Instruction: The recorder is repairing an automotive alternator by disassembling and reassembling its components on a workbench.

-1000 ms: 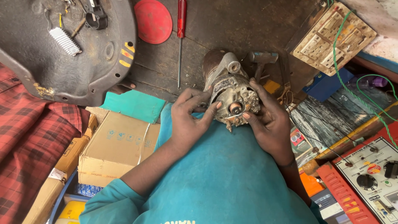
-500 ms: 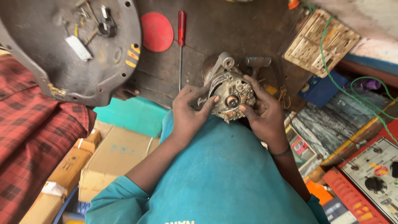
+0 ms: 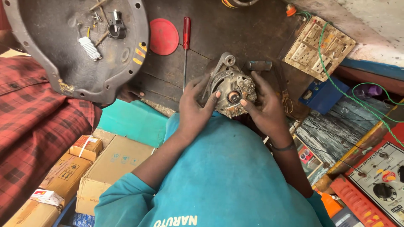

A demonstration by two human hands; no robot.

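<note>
Head view looks straight down on a dark wooden bench (image 3: 235, 29), where a grimy metal alternator (image 3: 230, 90) sits at the near edge, against the person's teal shirt. Left hand (image 3: 194, 107) curls around its left side, thumb pressed on the face; right hand (image 3: 265, 107) cups the right side, fingers spread. Beyond it lie a red-handled screwdriver (image 3: 185, 40) and a red disc (image 3: 163, 36). Left of them, a big round metal housing (image 3: 80, 63), used like a tray, holds a small ribbed white part (image 3: 89, 48) and loose fittings. Cardboard boxes (image 3: 111, 168) are closed.

Alternator (image 3: 230, 91) sits between both hands, screwdriver (image 3: 185, 46) to its left.
</note>
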